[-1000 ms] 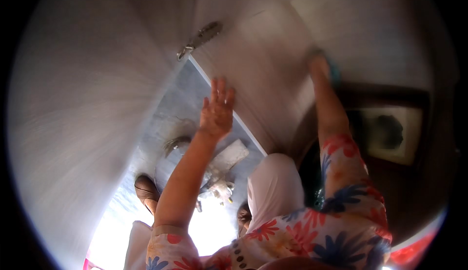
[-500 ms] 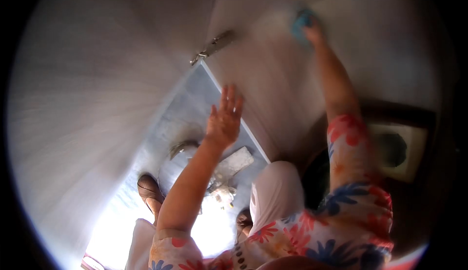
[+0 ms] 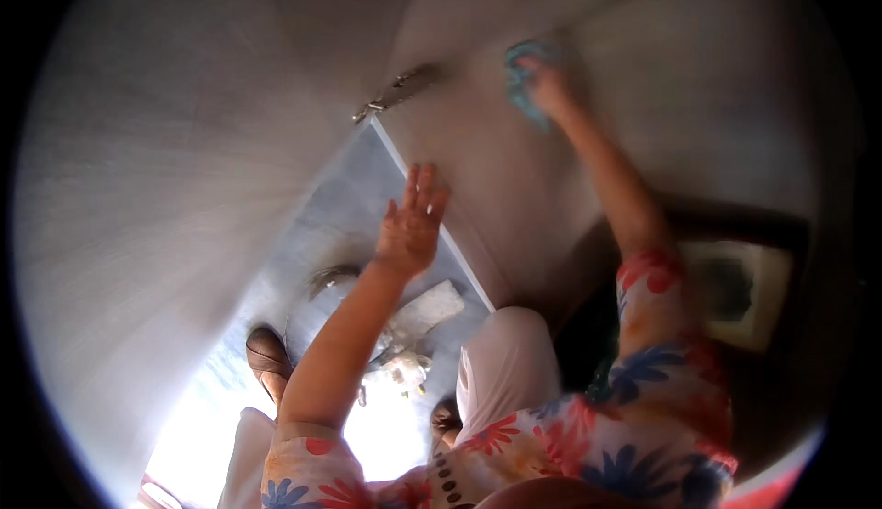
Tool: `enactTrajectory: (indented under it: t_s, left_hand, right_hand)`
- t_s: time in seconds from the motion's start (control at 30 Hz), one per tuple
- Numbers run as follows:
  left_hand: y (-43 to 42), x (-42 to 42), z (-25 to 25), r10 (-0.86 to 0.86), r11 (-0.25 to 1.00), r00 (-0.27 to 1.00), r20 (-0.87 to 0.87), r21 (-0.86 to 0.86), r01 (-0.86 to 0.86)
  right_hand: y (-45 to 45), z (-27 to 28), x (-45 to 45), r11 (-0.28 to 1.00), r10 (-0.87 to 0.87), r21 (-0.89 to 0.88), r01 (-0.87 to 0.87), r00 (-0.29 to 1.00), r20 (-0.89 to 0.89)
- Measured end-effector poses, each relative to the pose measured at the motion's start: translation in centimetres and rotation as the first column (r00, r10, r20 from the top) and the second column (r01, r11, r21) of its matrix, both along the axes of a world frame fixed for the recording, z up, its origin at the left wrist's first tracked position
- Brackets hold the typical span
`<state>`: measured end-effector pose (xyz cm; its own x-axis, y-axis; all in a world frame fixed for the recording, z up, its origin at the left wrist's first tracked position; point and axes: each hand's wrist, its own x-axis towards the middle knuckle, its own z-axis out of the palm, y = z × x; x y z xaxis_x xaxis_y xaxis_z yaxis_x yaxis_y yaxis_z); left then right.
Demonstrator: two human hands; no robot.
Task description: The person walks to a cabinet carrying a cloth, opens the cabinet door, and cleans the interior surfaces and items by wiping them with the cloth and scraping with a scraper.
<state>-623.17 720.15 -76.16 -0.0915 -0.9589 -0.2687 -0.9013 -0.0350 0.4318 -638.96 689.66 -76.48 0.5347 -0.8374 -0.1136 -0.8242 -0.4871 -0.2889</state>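
Note:
My right hand (image 3: 554,96) grips a blue-green cloth (image 3: 520,96) and holds it against the brownish-grey panel (image 3: 514,197). Both hand and cloth are slightly blurred, and part of the cloth lies hidden behind the fingers. Lower and to the left, my left hand (image 3: 411,233) is held up with fingers spread and nothing in it. Its fingertips reach the panel's pale edge (image 3: 390,146); whether they touch it I cannot tell. Above that edge is a metal fitting like a latch or hinge (image 3: 397,94).
Another grey panel (image 3: 156,187) fills the left side. On the bluish floor (image 3: 344,192) below lie a whitish flat piece (image 3: 432,311) and small clutter (image 3: 401,371). A brown shoe (image 3: 268,355) is at lower left. A cream-framed dark square (image 3: 730,288) stands at right.
My right hand has moved left and down across the panel with the cloth. My left hand stays raised and spread, and the whole view has shifted slightly.

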Motion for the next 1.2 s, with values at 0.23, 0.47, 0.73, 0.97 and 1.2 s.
enactTrajectory:
  t_s: [0.23,0.47,0.73,0.97,1.2]
  left_hand:
    - [0.3,-0.2,-0.7,-0.017,1.000,0.999,0.043,0.019,0.016]
    - [-0.2,-0.2,0.0,0.017,0.999,1.000,-0.014,0.031,-0.016]
    - [0.3,0.7,2.4,0.039,0.997,0.997,-0.068,0.071,-0.034]
    - [9.1,6.5,2.8,0.364,0.929,0.922,-0.133,0.129,-0.348]
    - [10.7,9.3,-0.1,0.416,0.903,0.807,-0.419,0.090,-0.419]
  right_hand:
    - [-10.5,-4.4,-5.9,0.958,-0.248,-0.153,0.243,0.968,-0.018]
    - [-9.5,-5.8,-2.4,0.980,-0.185,0.016,0.198,0.940,-0.288]
    - [12.1,-6.3,7.9,0.987,-0.013,-0.158,0.002,0.997,-0.073]
    - [28.1,-2.9,8.6,0.959,0.282,0.001,-0.283,0.956,0.085]
    - [29.1,3.0,1.7,0.160,-0.819,0.868,-0.470,0.427,0.382]
